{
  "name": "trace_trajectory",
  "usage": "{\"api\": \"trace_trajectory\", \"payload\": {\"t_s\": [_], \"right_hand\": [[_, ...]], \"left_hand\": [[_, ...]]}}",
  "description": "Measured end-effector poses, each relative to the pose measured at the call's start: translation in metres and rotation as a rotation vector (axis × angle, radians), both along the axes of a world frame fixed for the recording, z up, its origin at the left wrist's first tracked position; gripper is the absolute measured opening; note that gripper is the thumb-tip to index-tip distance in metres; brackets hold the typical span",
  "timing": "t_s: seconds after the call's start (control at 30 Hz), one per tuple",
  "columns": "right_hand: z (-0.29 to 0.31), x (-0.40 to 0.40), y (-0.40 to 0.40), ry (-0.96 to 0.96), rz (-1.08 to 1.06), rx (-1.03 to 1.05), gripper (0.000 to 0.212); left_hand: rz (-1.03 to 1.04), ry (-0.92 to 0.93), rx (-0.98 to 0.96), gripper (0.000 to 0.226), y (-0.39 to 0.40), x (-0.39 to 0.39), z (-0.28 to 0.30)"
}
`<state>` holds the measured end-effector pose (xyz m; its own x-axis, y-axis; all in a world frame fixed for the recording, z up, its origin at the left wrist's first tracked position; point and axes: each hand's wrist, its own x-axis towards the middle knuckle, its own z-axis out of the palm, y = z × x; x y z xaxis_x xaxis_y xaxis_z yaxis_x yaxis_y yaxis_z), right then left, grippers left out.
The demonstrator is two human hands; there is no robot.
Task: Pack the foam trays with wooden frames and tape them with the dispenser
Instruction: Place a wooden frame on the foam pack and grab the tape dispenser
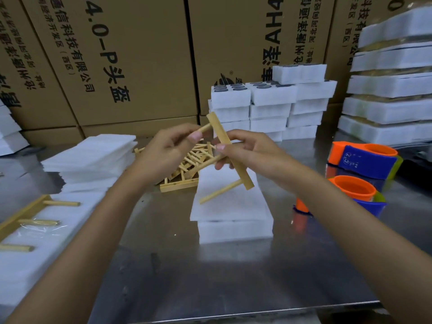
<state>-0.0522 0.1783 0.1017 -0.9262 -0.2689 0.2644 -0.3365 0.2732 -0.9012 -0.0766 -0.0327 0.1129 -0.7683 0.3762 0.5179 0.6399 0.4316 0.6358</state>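
Both hands, left (163, 153) and right (247, 150), grip a wooden frame (230, 157) above the foam tray (233, 228), tape dispensers (364, 164) beside.

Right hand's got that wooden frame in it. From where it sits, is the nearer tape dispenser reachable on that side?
Probably yes, once freed. The nearer tape dispenser stands on the table to the right of the foam tray, with nothing between it and the right hand. But that hand and the left hand both hold the wooden frame.
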Motion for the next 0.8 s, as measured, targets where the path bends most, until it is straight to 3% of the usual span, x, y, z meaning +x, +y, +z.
{"api": "trace_trajectory", "payload": {"t_s": [0.1, 0.2, 0.3, 0.37, 0.43, 0.5, 0.6, 0.7, 0.8], "right_hand": [[0.003, 0.002, 0.006, -0.027, -0.08, -0.118, 0.024], [-0.008, 0.0, 0.01, -0.152, -0.209, -0.51, 0.028], [-0.025, -0.001, 0.002, -0.221, -0.246, -0.786, 0.027], [-0.037, 0.001, -0.013, -0.197, -0.262, -0.831, 0.031], [-0.048, 0.005, -0.027, -0.159, -0.268, -0.714, 0.026], [-0.055, 0.009, -0.032, -0.101, -0.253, -0.514, 0.02], [-0.056, 0.011, -0.025, -0.093, -0.266, -0.331, 0.027], [-0.055, 0.013, -0.008, -0.086, -0.246, -0.252, 0.013], [-0.06, 0.015, 0.004, -0.131, -0.154, -0.093, 0.008]], "left_hand": [[0.186, 0.046, 0.111, 0.037, 0.01, -0.005, 0.002], [0.366, -0.146, 0.241, 0.06, 0.019, -0.005, -0.009], [0.211, -0.553, 0.342, 0.053, 0.036, 0.003, -0.029], [0.01, -0.748, 0.457, 0.045, 0.048, 0.006, -0.042], [-0.056, -0.777, 0.533, 0.04, 0.056, 0.001, -0.051], [0.024, -0.764, 0.576, 0.028, 0.06, -0.009, -0.052], [0.187, -0.717, 0.626, 0.014, 0.056, -0.033, -0.045], [0.281, -0.657, 0.437, 0.035, 0.046, -0.056, -0.037], [0.286, -0.645, 0.182, 0.04, 0.049, -0.072, -0.029]]}}
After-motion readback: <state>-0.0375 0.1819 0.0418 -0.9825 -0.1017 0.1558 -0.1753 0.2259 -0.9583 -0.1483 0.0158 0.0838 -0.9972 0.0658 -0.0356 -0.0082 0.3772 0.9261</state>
